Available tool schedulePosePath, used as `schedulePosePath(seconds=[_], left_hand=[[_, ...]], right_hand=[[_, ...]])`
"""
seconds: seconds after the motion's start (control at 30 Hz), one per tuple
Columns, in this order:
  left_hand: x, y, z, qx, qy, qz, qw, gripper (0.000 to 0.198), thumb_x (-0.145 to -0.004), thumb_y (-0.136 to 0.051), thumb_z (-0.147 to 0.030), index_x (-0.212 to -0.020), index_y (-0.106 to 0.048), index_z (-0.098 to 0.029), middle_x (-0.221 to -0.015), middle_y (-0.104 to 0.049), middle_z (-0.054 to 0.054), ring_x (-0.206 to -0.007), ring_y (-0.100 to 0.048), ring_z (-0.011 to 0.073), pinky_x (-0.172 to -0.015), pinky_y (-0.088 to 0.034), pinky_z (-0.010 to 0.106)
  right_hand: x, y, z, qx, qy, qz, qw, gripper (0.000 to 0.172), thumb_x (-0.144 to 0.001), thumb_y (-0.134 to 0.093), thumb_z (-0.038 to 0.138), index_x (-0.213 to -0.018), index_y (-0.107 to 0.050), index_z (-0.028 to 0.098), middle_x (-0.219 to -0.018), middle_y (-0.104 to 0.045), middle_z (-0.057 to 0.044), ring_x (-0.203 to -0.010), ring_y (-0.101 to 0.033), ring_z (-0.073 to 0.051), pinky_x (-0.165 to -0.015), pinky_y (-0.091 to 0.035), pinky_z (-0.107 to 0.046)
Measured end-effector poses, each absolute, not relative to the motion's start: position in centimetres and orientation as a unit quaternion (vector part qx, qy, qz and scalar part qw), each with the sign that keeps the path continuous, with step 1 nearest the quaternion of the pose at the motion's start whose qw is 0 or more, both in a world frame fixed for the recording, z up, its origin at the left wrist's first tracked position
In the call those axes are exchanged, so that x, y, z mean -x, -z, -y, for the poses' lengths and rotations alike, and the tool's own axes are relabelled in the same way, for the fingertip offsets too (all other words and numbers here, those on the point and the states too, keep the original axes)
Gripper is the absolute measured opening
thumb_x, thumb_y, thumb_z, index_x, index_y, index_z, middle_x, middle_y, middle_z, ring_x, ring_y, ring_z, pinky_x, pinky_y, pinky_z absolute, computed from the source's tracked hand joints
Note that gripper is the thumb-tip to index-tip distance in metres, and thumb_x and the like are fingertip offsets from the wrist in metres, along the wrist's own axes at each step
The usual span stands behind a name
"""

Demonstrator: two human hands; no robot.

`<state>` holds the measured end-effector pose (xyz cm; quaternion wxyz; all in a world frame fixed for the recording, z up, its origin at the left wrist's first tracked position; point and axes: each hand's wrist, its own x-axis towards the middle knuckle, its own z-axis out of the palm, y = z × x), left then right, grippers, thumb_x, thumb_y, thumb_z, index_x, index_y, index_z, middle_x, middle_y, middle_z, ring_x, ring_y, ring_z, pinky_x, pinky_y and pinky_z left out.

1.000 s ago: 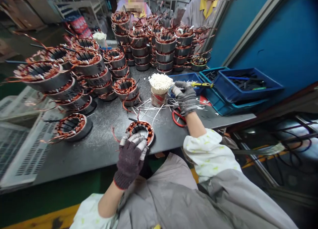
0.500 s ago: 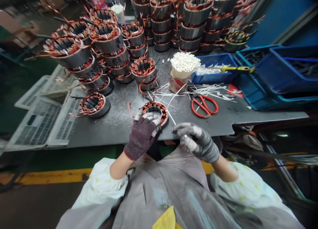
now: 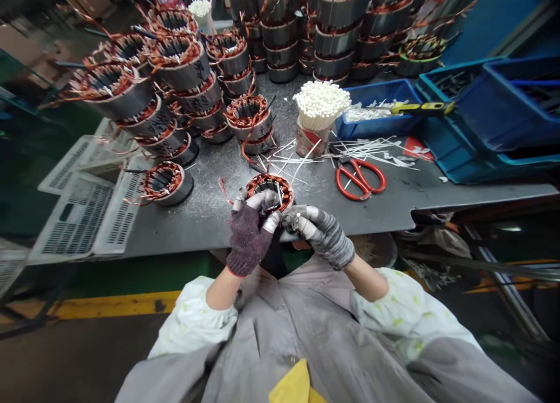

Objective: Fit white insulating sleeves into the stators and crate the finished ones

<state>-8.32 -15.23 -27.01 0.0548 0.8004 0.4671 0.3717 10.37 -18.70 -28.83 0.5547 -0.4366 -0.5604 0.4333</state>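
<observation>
A copper-wound motor stator lies at the table's near edge, and my left hand, in a dark knit glove, grips its rim. My right hand, in a grey coated glove, is pinched closed against the stator's right side. Whether those fingers hold a thin white strip is hidden. Just beyond the stator stands a cup packed with white-tipped sticks. Red-handled scissors lie to the right among loose white strips.
Stacks of wound stators crowd the dark metal table at the back and left. Blue crates and a yellow-handled screwdriver sit at the right. Grey plastic crates lie beyond the table's left edge.
My right hand has come back from beside the cup to the stator, uncovering the scissors. My left hand stays on the stator, and the view has tilted further down.
</observation>
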Motion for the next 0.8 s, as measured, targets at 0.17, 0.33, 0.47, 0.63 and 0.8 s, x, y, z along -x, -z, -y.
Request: schedulePosePath(seconds=[0.17,0.33,0.47,0.63,0.8], left_hand=[[7.4,26.8,15.2,-0.789,-0.406,-0.457,0.064,0.020,-0.095,-0.064,-0.033,-0.113,-0.069,-0.024,-0.110,-0.077,0.004,-0.113,-0.067,0.0230,-0.113,-0.042,0.047],[7.3,26.6,15.1,-0.802,-0.413,-0.429,0.041,0.012,-0.094,-0.061,-0.029,-0.101,-0.069,-0.024,-0.103,-0.077,0.004,-0.109,-0.069,0.0222,-0.110,-0.041,0.048],[7.3,27.2,15.1,-0.808,-0.428,-0.403,0.021,0.014,-0.093,-0.060,-0.026,-0.104,-0.067,-0.023,-0.104,-0.076,0.005,-0.114,-0.068,0.0231,-0.109,-0.042,0.049],[7.7,27.2,15.1,-0.818,-0.425,-0.386,0.022,0.016,-0.093,-0.062,-0.026,-0.109,-0.066,-0.024,-0.105,-0.076,0.004,-0.115,-0.067,0.0231,-0.111,-0.041,0.050],[8.4,26.8,15.2,-0.841,-0.381,-0.381,0.039,0.019,-0.094,-0.063,-0.028,-0.112,-0.068,-0.026,-0.109,-0.077,0.003,-0.118,-0.067,0.0224,-0.115,-0.037,0.049]], right_hand=[[-9.6,28.4,18.3,0.495,-0.558,0.393,0.537,0.041,-0.073,-0.080,0.059,-0.085,-0.067,0.023,-0.061,-0.066,0.002,-0.053,-0.061,-0.015,-0.051,-0.053,-0.029],[-10.0,28.3,18.5,0.500,-0.532,0.407,0.549,0.031,-0.075,-0.079,0.051,-0.081,-0.070,0.022,-0.068,-0.069,0.001,-0.059,-0.060,-0.013,-0.055,-0.051,-0.027],[-9.9,28.1,17.9,0.511,-0.487,0.482,0.519,0.026,-0.078,-0.075,0.047,-0.082,-0.073,0.022,-0.076,-0.074,-0.002,-0.068,-0.066,-0.017,-0.065,-0.055,-0.030],[-9.9,28.6,16.6,0.529,-0.446,0.527,0.494,0.025,-0.080,-0.073,0.046,-0.083,-0.073,0.021,-0.073,-0.074,-0.002,-0.065,-0.066,-0.018,-0.063,-0.054,-0.031],[-10.9,29.1,16.3,0.495,-0.315,0.663,0.465,0.022,-0.091,-0.063,0.040,-0.090,-0.077,0.023,-0.084,-0.076,-0.004,-0.076,-0.069,-0.019,-0.072,-0.054,-0.033]])
